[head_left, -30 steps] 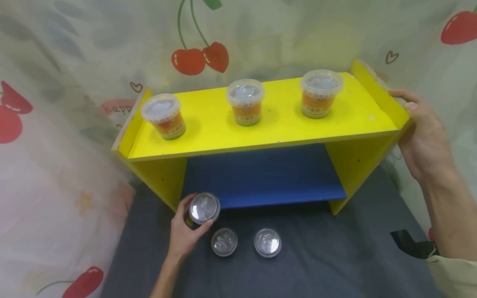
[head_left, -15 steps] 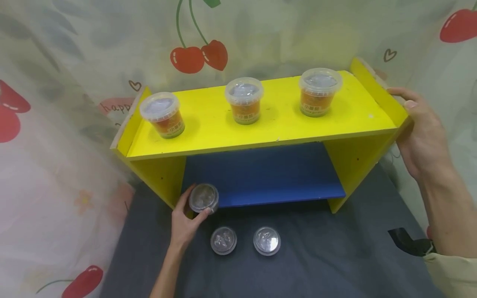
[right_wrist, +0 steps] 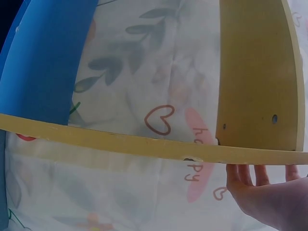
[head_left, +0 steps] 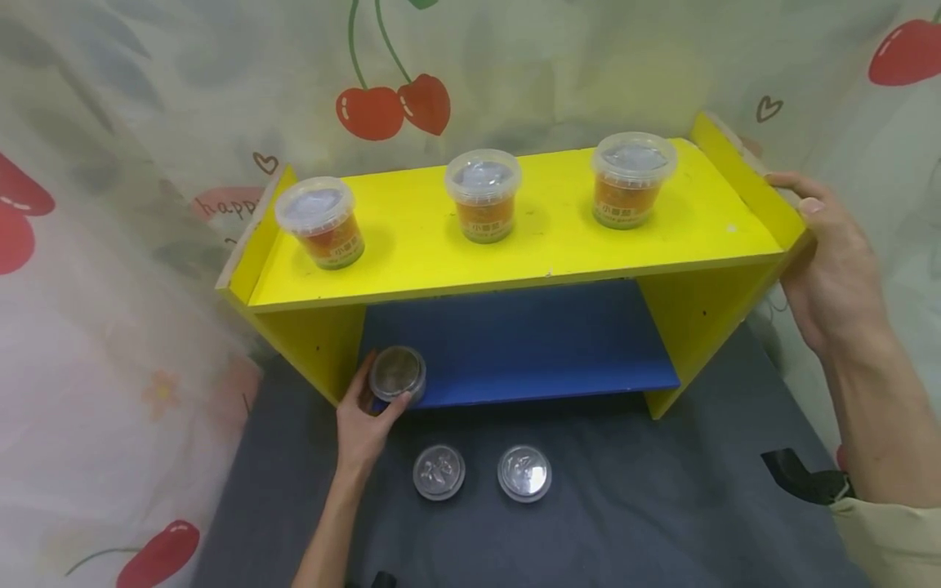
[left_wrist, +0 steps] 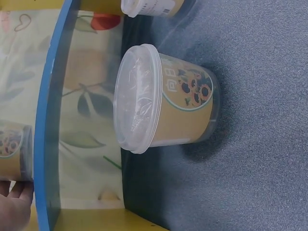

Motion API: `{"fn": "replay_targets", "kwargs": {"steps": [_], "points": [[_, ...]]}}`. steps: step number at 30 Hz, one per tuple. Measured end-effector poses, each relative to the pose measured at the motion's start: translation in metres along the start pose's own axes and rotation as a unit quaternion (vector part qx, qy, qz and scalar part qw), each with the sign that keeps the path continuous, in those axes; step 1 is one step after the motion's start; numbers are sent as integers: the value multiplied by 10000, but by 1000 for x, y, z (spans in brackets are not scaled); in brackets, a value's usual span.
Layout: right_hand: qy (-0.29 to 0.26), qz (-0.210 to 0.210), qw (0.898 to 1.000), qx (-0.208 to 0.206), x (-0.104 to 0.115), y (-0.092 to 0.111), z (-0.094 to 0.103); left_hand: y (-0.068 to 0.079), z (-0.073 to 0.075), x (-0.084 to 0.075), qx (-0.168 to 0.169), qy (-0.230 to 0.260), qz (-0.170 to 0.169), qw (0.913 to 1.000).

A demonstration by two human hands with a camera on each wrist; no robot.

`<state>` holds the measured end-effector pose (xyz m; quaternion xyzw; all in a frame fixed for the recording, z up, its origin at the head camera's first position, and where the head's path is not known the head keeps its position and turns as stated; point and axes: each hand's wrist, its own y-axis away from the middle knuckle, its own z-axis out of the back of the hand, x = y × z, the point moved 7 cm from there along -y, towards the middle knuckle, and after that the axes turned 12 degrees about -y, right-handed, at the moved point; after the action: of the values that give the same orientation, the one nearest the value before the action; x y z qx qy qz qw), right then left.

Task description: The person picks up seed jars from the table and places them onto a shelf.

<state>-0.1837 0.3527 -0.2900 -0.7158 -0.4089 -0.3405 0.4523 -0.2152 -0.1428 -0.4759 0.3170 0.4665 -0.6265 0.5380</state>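
Note:
My left hand (head_left: 363, 425) holds a lidded clear plastic cup (head_left: 398, 374) at the left front of the blue lower shelf (head_left: 529, 343), thumb on one side and fingers on the other. In the left wrist view this cup (left_wrist: 14, 151) has a tan label, and its base is right by the blue board; whether it bears on it I cannot tell. Against the outer face of the yellow rack's right side panel (head_left: 750, 184), my right hand (head_left: 841, 261) rests its fingertips. The right wrist view shows those fingers (right_wrist: 244, 174) touching the panel from outside.
Two more lidded cups, one left (head_left: 439, 473) and one right (head_left: 524, 474), stand on the dark cloth (head_left: 625, 523) before the rack. Three orange-labelled cups, left (head_left: 323, 224), middle (head_left: 483, 198) and right (head_left: 632, 181), stand on the yellow top board (head_left: 412, 269). Patterned curtain hangs behind.
My left hand has carried the cup from in front of the rack, up the view and inward, to the blue shelf's left front. The right hand stays at the side panel.

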Motion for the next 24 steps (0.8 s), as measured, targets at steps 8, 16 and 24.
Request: {"fn": "replay_targets", "kwargs": {"steps": [8,16,24], "points": [[-118,17,9999,8,1,-1,-1,-5,-4,32,-31,269,144,9995],[-84,62,9999,-18,1,0,-3,-3,-7,37,29,448,242,9987],[-123,27,9998,-126,-1,1,0,-5,-11,38,115,657,180,9976]]}}
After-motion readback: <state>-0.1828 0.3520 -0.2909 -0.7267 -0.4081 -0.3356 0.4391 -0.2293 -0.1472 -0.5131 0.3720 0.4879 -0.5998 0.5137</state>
